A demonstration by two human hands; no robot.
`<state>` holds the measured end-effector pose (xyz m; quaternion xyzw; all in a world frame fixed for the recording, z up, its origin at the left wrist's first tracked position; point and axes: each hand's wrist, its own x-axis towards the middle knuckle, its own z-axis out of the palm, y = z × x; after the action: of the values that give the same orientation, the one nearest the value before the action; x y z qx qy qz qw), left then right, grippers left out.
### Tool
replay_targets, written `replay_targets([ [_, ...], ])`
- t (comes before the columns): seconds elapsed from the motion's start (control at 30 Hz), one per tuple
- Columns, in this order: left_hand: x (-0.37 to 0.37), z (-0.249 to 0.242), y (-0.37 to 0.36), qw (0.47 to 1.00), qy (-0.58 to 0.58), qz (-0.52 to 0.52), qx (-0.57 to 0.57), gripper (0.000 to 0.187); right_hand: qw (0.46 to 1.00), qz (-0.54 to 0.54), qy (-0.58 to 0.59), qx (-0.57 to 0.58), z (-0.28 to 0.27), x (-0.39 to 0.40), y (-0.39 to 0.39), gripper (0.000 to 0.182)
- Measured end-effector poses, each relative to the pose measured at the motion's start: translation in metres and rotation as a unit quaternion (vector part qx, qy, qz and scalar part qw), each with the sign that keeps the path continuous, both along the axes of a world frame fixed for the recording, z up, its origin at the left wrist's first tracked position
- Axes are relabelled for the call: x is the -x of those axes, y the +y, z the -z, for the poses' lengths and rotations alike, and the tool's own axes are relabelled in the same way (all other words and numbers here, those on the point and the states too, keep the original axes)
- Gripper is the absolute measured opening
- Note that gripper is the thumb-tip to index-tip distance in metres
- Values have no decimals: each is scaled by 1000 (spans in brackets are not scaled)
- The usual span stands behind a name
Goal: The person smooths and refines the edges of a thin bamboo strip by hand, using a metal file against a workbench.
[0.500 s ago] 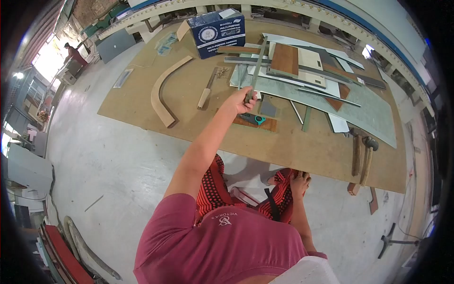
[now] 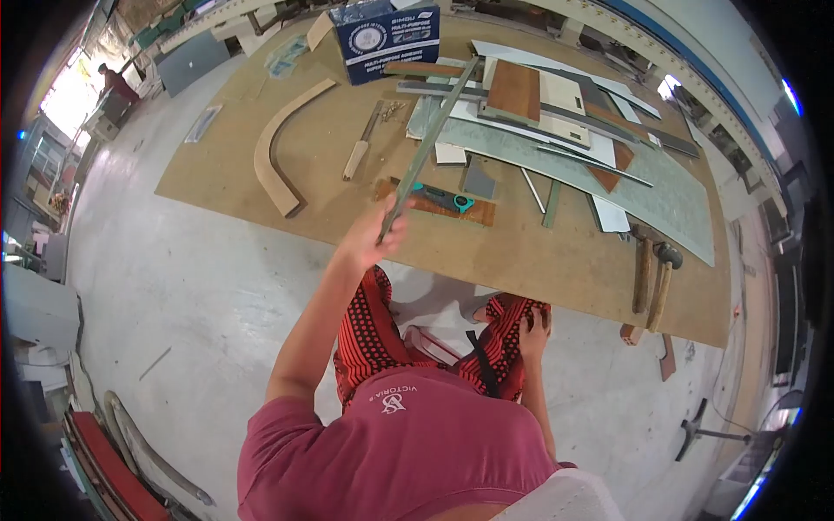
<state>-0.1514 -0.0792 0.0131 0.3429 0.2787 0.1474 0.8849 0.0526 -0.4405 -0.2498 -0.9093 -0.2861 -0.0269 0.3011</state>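
Note:
My left hand [image 2: 373, 233] is closed around the lower end of a long, thin grey-green strip [image 2: 433, 139], which slants up and away over the table. Under the strip, a teal-and-black tool [image 2: 445, 199] lies on a small brown wood-grain board [image 2: 479, 214]; I cannot make out its kind. A wooden-handled blade [image 2: 356, 158] rests farther left. My right hand [image 2: 535, 326] lies over my right knee with its fingers apart, holding nothing. Beyond the strip is a pile of panel offcuts [image 2: 625, 182] in green, white and brown.
A curved wooden piece [image 2: 266, 149] lies on the left of the brown table [image 2: 217, 178]. A blue adhesive box [image 2: 387, 43] stands at the back. Two hammers [image 2: 658, 282] lie near the right front edge. A person [image 2: 117, 84] is far off at left.
My left hand has drawn back toward me and left with the strip, which now slants more and shows a longer stretch. My right hand stays on the knee. The view has shifted slightly.

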Motion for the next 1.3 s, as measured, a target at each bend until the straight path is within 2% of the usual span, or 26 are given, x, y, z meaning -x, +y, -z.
replay_targets([
  [0.03,19,10,-14,999,8,-5,-37,39,1000,-4,2,9,-11,8,-3,44],
  [0.1,46,26,-50,998,23,-13,-58,39,989,-40,131,-60,-79,46,-2,35],
  [0.13,57,24,-71,990,61,-23,-125,37,988,-42,141,-47,-102,57,2,35],
  [0.17,67,25,-89,976,103,-29,-190,36,964,-64,238,-99,-122,67,10,32],
  [0.2,76,30,-103,977,118,-27,-174,36,927,-79,334,-150,-144,79,19,31],
  [0.23,83,34,-113,973,94,-14,-212,35,893,-94,399,-186,-170,90,35,30],
  [0.27,88,36,-122,966,65,-1,-251,34,891,-88,407,-178,-179,90,43,30],
  [0.33,93,33,-133,966,85,21,-243,34,869,-195,418,-180,-192,89,57,39],
  [0.37,93,36,-136,946,74,48,-311,34,870,-189,420,-177,-203,87,65,39],
  [0.43,90,41,-141,912,58,85,-397,35,796,-154,472,-346,-223,83,82,49],
  [0.47,88,42,-145,913,54,90,-394,35,799,-148,469,-346,-225,77,87,49],
  [0.53,84,44,-150,895,69,172,-406,34,720,-110,518,-448,-229,62,93,57],
  [0.57,81,49,-150,881,113,234,-396,33,720,-127,536,-423,-233,53,90,54],
  [0.6,80,53,-152,879,106,241,-398,33,723,-121,530,-427,-225,49,86,54],
  [0.67,79,60,-153,880,120,264,-376,35,726,-2,572,-382,-198,45,77,47],
  [0.77,80,67,-142,877,143,313,-336,38,708,-3,599,-375,-194,60,70,42],
  [0.8,81,76,-142,875,145,318,-335,38,705,1,601,-377,-190,63,69,42],
  [0.87,85,97,-140,871,85,251,-414,36,700,6,604,-381,-182,63,71,40],
  [0.93,84,103,-124,870,117,279,-390,40,701,-9,610,-370,-165,54,76,42],
  [1.0,83,113,-103,873,114,235,-411,37,702,-22,616,-358,-158,47,82,43],
  [1.07,81,110,-76,928,184,177,-273,33,793,-19,550,-262,-167,44,95,51],
  [1.1,78,107,-66,945,178,120,-246,33,817,-37,519,-248,-177,47,101,53],
  [1.13,76,107,-55,959,173,62,-218,34,816,-44,523,-242,-174,44,103,53],
  [1.2,77,141,-28,954,178,25,-241,34,893,-161,402,-122,-165,37,109,45],
  [1.27,72,142,-19,963,202,-30,-175,31,908,-186,362,-100,-186,50,124,39],
  [1.3,71,148,-15,976,164,-79,-118,32,923,-202,317,-85,-193,59,130,34],
])
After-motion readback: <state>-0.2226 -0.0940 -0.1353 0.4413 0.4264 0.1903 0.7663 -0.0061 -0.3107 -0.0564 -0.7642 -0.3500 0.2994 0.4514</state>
